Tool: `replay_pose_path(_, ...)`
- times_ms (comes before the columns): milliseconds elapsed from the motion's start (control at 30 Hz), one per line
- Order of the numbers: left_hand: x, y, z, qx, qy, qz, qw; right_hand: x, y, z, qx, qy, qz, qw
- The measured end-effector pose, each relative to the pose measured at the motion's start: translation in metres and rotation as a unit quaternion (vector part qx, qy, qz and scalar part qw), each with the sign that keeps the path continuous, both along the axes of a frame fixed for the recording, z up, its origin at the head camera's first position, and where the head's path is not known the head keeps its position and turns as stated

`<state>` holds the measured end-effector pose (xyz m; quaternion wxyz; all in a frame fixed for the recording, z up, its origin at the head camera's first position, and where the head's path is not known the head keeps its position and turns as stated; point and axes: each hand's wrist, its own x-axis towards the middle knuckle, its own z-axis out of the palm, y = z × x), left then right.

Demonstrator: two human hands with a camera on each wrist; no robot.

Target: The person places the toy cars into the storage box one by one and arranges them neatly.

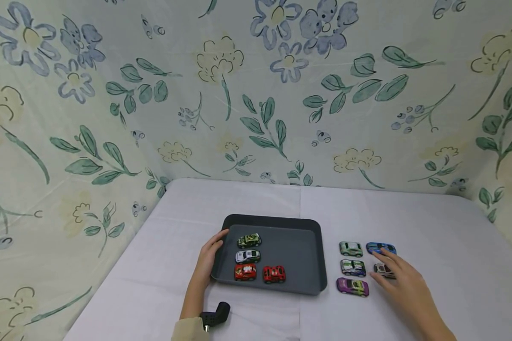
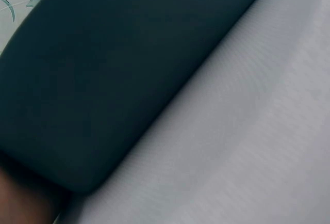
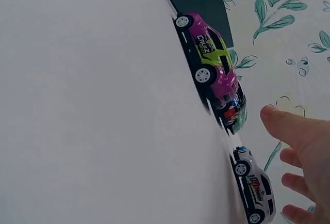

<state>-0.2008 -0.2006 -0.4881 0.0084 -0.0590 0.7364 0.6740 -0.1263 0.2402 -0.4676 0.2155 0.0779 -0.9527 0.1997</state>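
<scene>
A dark grey tray lies on the table with several toy cars in its left half. These are a green camouflage car, a white-and-black car and two red cars. My left hand holds the tray's left rim. To the tray's right, my right hand hovers with spread fingers over a silver-white car, touching nothing. A blue car is partly behind its fingertips. Beside them stand a pale green car, a white-green car and a purple car.
A white cloth covers the table. Floral fabric hangs behind it and along the sides. A black device is strapped at my left wrist, near the tray's front left corner.
</scene>
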Motion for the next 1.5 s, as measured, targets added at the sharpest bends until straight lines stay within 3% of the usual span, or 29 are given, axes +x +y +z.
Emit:
replay_pose_path(300,0.000,0.000,0.000,-0.004,-0.003,-0.001,1.0000,-0.001,0.014,-0.013,-0.029,-0.130,-0.018,0.991)
replay_pose_path(700,0.000,0.000,-0.001,-0.002,-0.005,-0.002,1.0000,-0.001,0.020,-0.022,-0.006,-0.068,-0.001,0.998)
replay_pose_path(1000,-0.001,0.000,-0.001,-0.001,0.002,-0.004,1.0000,0.000,0.024,-0.012,0.011,-0.131,-0.032,0.991)
replay_pose_path(1200,0.000,0.000,-0.001,-0.005,0.004,-0.004,1.0000,0.002,0.023,0.004,0.014,-0.157,-0.041,0.987)
replay_pose_path(1333,-0.001,-0.001,0.000,-0.006,0.008,-0.002,0.9999,0.004,0.016,0.016,0.014,-0.126,-0.019,0.992)
replay_pose_path(1500,0.000,-0.001,0.000,-0.005,0.008,-0.003,1.0000,0.010,0.006,0.024,0.011,-0.033,-0.001,0.999)
